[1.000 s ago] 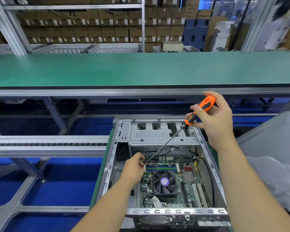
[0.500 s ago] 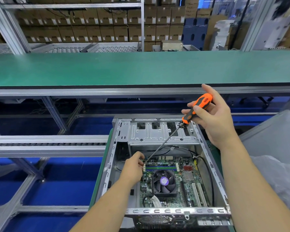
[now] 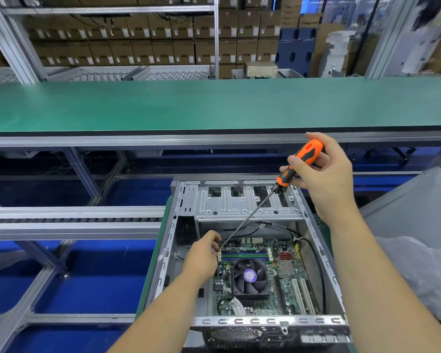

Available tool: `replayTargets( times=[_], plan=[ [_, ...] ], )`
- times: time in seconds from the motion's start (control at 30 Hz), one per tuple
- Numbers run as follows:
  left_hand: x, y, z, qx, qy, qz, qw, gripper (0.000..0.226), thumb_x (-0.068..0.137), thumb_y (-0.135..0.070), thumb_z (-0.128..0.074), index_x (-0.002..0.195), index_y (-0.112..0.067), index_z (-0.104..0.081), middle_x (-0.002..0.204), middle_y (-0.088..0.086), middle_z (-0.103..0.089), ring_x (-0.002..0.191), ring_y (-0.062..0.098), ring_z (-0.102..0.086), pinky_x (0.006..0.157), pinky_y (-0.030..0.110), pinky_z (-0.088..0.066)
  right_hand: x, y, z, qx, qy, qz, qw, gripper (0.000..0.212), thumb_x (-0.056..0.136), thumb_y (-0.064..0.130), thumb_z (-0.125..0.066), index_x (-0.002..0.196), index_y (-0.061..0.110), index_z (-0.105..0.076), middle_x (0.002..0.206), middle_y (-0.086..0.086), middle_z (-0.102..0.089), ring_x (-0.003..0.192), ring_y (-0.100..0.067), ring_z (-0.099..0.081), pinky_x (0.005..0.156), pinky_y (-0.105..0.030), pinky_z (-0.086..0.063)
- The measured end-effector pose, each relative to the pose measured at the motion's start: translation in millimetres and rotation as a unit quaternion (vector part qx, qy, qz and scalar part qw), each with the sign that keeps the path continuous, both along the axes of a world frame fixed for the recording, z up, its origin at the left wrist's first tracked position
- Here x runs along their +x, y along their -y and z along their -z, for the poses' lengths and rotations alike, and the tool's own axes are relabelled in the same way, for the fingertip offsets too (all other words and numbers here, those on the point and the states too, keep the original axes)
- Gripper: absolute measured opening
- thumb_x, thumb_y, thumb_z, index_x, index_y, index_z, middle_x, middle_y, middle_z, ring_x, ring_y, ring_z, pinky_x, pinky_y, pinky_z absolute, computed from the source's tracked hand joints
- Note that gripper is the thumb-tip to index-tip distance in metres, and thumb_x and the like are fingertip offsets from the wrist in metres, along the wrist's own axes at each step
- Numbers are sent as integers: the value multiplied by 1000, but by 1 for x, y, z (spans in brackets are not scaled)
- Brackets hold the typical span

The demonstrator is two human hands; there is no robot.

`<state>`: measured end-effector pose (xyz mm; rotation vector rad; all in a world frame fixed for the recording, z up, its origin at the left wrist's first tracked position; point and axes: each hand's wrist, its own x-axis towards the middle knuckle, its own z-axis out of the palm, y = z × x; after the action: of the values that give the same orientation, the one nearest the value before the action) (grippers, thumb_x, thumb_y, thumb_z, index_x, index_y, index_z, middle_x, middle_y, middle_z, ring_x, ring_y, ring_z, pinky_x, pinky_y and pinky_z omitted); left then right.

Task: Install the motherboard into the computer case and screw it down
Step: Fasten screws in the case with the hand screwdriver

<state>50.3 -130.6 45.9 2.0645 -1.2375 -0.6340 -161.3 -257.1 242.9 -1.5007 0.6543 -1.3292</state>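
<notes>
An open grey computer case (image 3: 239, 207) lies below me with the green motherboard (image 3: 285, 273) inside it, a black fan (image 3: 250, 276) near the board's middle. My right hand (image 3: 323, 174) grips the orange and black handle of a long screwdriver (image 3: 301, 159) above the case's far right corner. Its thin shaft slants down left to the board's far left corner. My left hand (image 3: 204, 256) sits at that corner and pinches the shaft near its tip. The screw itself is hidden by my fingers.
A long green workbench (image 3: 214, 105) runs across behind the case. A roller conveyor rail (image 3: 71, 220) lies to the left over a blue floor. A grey panel and clear plastic sheet (image 3: 413, 263) sit to the right. Shelves of brown boxes fill the background.
My right hand has shifted its fingers on the screwdriver handle, lifting slightly and turning it. The left hand and the tip have stayed at the board's corner.
</notes>
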Motion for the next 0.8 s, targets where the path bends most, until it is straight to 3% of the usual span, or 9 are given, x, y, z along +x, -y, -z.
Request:
replayTargets(
  times=[0.2, 0.8],
  plan=[
    [-1, 0, -1, 7, -1, 1, 1000, 37, 94, 4, -51, 112, -28, -55, 94, -10, -57, 86, 21, -57, 79, 41, -53, 1, -1, -1, -9, -6, -1, 1000, 47, 91, 3, -73, 126, 31, -59, 90, 7, -73, 85, -29, -77, 66, -40, -64],
    [-2, 1, -1, 20, -14, -2, 1000, 38, 94, 4, -50, 109, -32, -54, 97, -10, -56, 84, 17, -57, 76, 42, -54, 2, 0, -2, -10, -15, 3, 1000, 48, 92, 2, -72, 131, 24, -56, 87, 8, -72, 85, -29, -77, 67, -40, -64]
  ],
)
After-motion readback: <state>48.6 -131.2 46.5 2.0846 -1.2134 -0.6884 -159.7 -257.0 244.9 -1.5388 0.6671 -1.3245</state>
